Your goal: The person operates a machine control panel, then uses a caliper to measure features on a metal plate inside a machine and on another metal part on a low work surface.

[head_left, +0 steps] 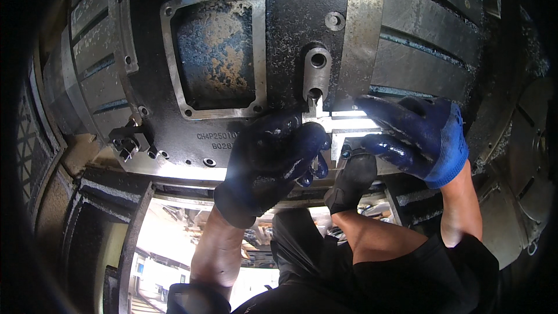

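Observation:
A silvery caliper [350, 124] lies level between my two blue-gloved hands. My left hand [272, 154] is closed round its left part, near the inside jaws. Those small pointed jaws are at the lower hole of an oblong raised boss [314, 75] on a dark metal casting [290, 17]. I cannot tell whether they sit inside the hole or just touch its edge. My right hand [410, 134] grips the caliper farther right, thumb and fingers on either side of the beam. A larger jaw points down between the hands. The caliper's scale is too bright to read.
A rectangular framed opening [261, 52] lies left of the boss. A dark clamp block [129, 141] stands at the casting's left corner. Slotted machine table plates [430, 52] strewn with metal chips flank the casting. My shoe [356, 174] rests by the near edge, just below the caliper.

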{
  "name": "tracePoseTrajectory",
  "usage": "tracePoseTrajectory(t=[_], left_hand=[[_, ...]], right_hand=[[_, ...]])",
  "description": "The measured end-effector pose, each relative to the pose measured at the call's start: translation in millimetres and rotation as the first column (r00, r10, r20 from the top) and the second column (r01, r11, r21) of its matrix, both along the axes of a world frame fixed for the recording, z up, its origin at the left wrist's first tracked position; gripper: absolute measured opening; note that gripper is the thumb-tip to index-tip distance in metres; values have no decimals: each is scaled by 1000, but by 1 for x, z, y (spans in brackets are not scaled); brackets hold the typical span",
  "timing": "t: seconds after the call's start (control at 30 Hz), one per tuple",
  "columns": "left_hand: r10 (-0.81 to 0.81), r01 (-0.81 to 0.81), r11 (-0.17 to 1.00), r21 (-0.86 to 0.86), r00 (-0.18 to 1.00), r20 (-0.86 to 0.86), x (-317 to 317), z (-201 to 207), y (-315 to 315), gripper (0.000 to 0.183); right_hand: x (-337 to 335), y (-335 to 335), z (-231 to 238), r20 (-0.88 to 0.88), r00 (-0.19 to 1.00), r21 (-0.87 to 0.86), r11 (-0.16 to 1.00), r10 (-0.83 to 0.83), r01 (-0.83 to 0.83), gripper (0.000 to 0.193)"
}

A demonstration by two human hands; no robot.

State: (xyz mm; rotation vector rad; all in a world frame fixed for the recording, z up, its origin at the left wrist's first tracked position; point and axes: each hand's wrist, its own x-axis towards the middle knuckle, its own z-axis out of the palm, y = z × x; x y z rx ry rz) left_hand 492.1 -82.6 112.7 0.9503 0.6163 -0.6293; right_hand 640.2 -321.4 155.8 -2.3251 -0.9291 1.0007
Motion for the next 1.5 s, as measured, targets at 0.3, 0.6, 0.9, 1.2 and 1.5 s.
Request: tracePoseTrajectory(t=[0.3, 0.6, 0.9, 1.2, 1.5], left_hand=[[124, -124, 991, -57, 992, 7, -2, 3, -2, 51], [71, -66, 994, 90, 996, -62, 11, 5, -9, 19], [74, -81, 995, -52, 989, -126, 4, 1, 0, 52], [18, -19, 1000, -8, 992, -121, 7, 4, -1, 47], [64, -58, 996, 71, 994, -90, 6, 6, -6, 37]], right_hand=[[-3, -1, -4, -11, 999, 33, 999, -36, 37, 52], [-6, -9, -13, 31, 1000, 32, 999, -4, 3, 56], [-2, -3, -6, -12, 1000, 47, 998, -28, 29, 56], [-2, -5, -8, 14, 1000, 83, 996, -23, 22, 53], [-2, -6, -8, -12, 1000, 68, 998, -6, 6, 53]])
